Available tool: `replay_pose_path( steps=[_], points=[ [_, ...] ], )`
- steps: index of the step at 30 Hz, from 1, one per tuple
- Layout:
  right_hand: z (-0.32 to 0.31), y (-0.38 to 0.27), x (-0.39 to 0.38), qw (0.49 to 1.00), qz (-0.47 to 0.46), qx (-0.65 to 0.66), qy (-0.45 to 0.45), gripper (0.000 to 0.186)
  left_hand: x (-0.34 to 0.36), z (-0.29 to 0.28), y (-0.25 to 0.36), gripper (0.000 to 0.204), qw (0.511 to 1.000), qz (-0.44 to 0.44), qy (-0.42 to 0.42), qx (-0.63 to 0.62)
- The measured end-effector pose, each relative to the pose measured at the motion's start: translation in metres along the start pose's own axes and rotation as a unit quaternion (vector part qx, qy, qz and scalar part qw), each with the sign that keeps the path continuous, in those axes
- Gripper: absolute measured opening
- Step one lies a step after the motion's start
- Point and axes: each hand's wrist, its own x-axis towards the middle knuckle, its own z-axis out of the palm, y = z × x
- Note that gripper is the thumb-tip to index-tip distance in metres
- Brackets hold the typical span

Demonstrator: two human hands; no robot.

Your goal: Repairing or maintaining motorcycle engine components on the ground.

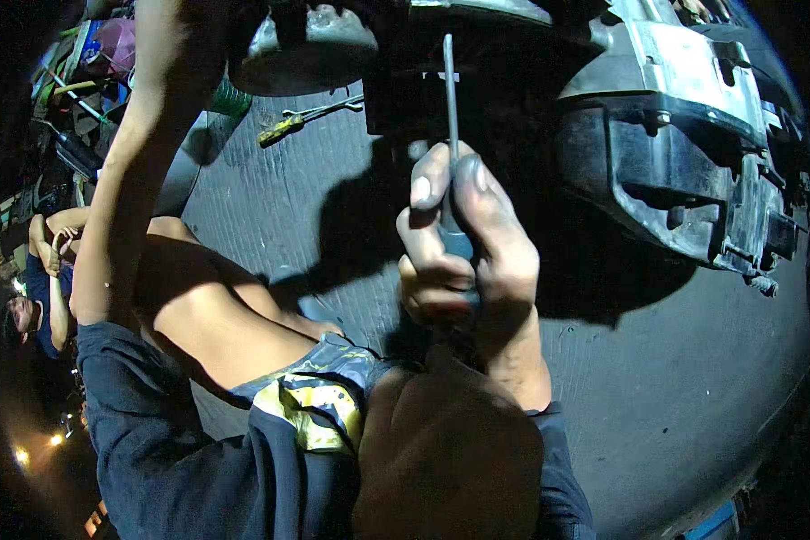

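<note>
1. Holds one screwdriver [451, 94] just right of the frame's centre, shaft pointing up, its dark handle clamped in the right grip [504, 256]; has that handle partly hidden by curled fingers.
2. Sends the left forearm [117, 193] up the left side of the frame and out at the upper edge, blocking some of what lies behind; cannot tell how the left grip stands, out of view.
3. Shows one bulky silver-and-black machine part [684, 157] at upper right and one round metal part [310, 54] at upper left of centre, both in front of the grey floor [639, 387].
4. On that floor, upper left of centre, includes one yellow-handled screwdriver [280, 132], with slim metal beside it, too fine to count.
5. Has bare legs [229, 315] stretched across the left centre.
6. Counts one green object [231, 99] and one purple object [115, 43] at upper left, plus one other person [40, 301] at far left.
</note>
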Motion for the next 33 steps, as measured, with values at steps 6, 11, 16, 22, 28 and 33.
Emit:
replay_pose_path(
  steps=[6, 11, 16, 22, 28, 33],
  points=[
    [0.002, 0.0, 0.0, 0.994, 0.065, 0.039, 0.075, 0.027, 0.001, -0.004, 0.003, 0.029, 0.996, -0.01, -0.061, -0.058],
    [0.005, 0.011, 0.003, 0.982, 0.036, -0.081, 0.167, 0.031, -0.003, 0.0, 0.003, 0.032, 0.999, -0.015, -0.039, -0.027],
    [0.0, 0.025, 0.001, 0.984, 0.02, -0.043, 0.173, 0.027, -0.002, -0.001, 0.001, 0.031, 0.999, -0.007, -0.036, -0.024],
    [-0.008, 0.029, 0.008, 0.974, -0.046, -0.142, 0.171, 0.025, -0.003, -0.001, 0.001, 0.03, 0.997, 0.004, -0.052, -0.048],
    [0.004, 0.006, -0.003, 0.989, -0.022, -0.111, 0.099, 0.025, -0.006, -0.001, 0.004, 0.031, 0.998, 0.011, -0.047, -0.038],
    [-0.002, -0.002, -0.003, 0.99, 0.054, -0.048, 0.125, 0.025, -0.004, 0.002, 0.001, 0.032, 0.998, 0.0, -0.037, -0.053]
  ],
)
